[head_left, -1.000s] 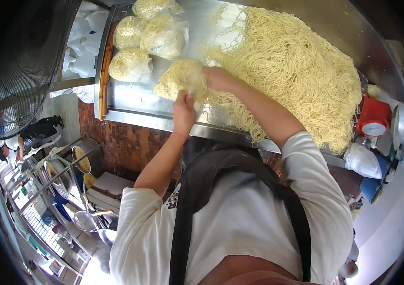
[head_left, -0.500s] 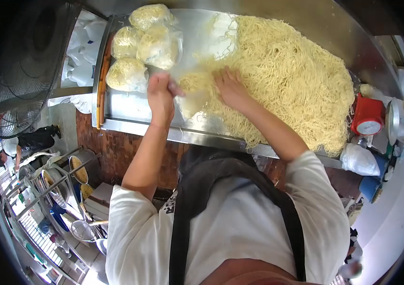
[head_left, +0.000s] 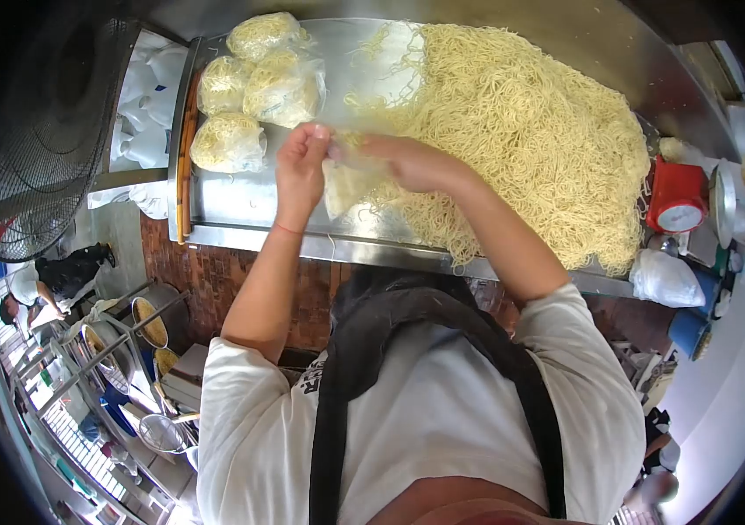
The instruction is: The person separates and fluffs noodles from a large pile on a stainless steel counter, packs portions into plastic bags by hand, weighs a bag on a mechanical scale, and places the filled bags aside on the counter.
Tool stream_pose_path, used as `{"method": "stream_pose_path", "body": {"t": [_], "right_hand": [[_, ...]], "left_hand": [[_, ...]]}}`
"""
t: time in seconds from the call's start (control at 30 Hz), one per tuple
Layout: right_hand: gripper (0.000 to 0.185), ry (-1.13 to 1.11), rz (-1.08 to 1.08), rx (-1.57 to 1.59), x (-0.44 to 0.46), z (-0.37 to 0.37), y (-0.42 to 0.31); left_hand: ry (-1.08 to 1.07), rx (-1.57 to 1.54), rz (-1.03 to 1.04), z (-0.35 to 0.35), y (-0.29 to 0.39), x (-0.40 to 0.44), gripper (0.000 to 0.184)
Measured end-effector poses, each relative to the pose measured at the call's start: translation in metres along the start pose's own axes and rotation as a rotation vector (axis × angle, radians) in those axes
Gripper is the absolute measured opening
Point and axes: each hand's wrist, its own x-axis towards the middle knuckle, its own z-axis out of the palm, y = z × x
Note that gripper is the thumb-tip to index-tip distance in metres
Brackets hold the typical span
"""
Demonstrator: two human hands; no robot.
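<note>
My left hand [head_left: 300, 166] is closed, with thumb and fingertips pinching the edge of a clear plastic bag [head_left: 344, 188]. Pale noodles show through the bag, which hangs low over the metal table [head_left: 258, 206]. At the bag's mouth is my right hand [head_left: 416, 164], back upward and fingers pointing left; the fingers are smeared by motion, and whether they grip noodles is unclear. A large heap of loose yellow noodles [head_left: 530, 140] spreads to the right of both hands. Several filled bags of noodles [head_left: 283, 92] are grouped at the table's back left.
A red scale [head_left: 678, 197] and a white plastic bag [head_left: 665, 278] are at the right end. Wooden poles [head_left: 187, 162] line the table's left edge. Beyond hangs a wire mesh basket [head_left: 35, 166]. At far left a person [head_left: 48, 284] is near large pots [head_left: 158, 315].
My right hand has moved left from the edge of the noodle heap to the bag's mouth. My left hand still grips the bag and has barely shifted.
</note>
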Motion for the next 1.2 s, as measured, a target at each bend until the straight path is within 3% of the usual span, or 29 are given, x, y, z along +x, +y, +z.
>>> {"method": "stream_pose_path", "body": {"t": [0.03,0.07,0.17,0.23,0.33,0.43,0.5,0.53,0.63,0.73,0.8,0.87,0.93,1.0,1.03,1.1,1.2], "right_hand": [[0.040,-0.133,0.209,0.048,-0.012,-0.023,0.001],[0.043,-0.269,0.420,0.098,-0.026,-0.040,0.004],[0.040,-0.151,0.916,0.320,-0.058,-0.056,0.016],[0.046,-0.032,1.163,0.424,-0.060,-0.056,0.016],[0.065,0.172,0.859,0.539,-0.060,-0.038,0.015],[0.080,-0.095,0.719,-0.199,-0.039,-0.038,-0.013],[0.084,-0.143,0.652,-0.336,-0.026,-0.026,-0.022],[0.087,-0.174,0.622,-0.399,-0.023,-0.017,-0.026],[0.069,0.105,0.382,-0.385,-0.004,0.010,-0.009],[0.040,-0.044,0.568,-0.125,0.015,-0.013,0.017],[0.021,0.343,0.716,0.061,0.015,-0.024,0.057],[0.046,0.336,0.887,0.073,0.004,-0.065,0.096],[0.045,0.390,0.925,0.040,0.003,-0.110,0.109],[0.048,0.293,0.952,-0.017,0.001,-0.151,0.130],[0.048,0.132,0.994,-0.042,0.006,-0.164,0.133],[0.050,-0.197,1.077,-0.088,0.012,-0.187,0.132],[0.058,-0.429,0.942,0.381,0.018,-0.220,0.132]], "left_hand": [[-0.008,0.171,-0.005,-0.010,-0.019,0.004,0.036],[-0.056,0.441,0.197,-0.003,-0.019,0.007,0.041],[-0.188,1.079,0.621,0.039,-0.031,0.010,0.057],[-0.283,1.279,0.649,0.063,-0.082,0.021,0.069],[-0.609,1.475,0.269,0.068,-0.096,0.043,0.064],[-0.626,1.225,0.020,0.041,-0.084,0.049,0.046],[-0.609,0.989,0.016,0.008,-0.051,0.047,0.031],[-0.575,0.887,-0.037,-0.002,-0.022,0.040,0.034],[-0.504,0.643,-0.074,-0.028,0.027,0.016,0.038],[-0.435,0.406,-0.004,-0.045,0.065,-0.009,0.038],[-0.390,0.284,0.034,-0.045,0.093,-0.015,0.038],[-0.332,0.207,0.039,-0.044,0.116,-0.017,0.039],[-0.385,0.278,0.038,-0.044,0.109,-0.009,0.040],[-0.439,0.382,0.045,-0.036,0.094,0.002,0.041],[-0.523,0.586,0.041,-0.031,0.082,0.014,0.044],[-0.498,0.804,0.168,-0.029,0.025,0.032,0.041],[-0.404,0.920,0.262,-0.044,-0.073,0.031,0.045]]}}
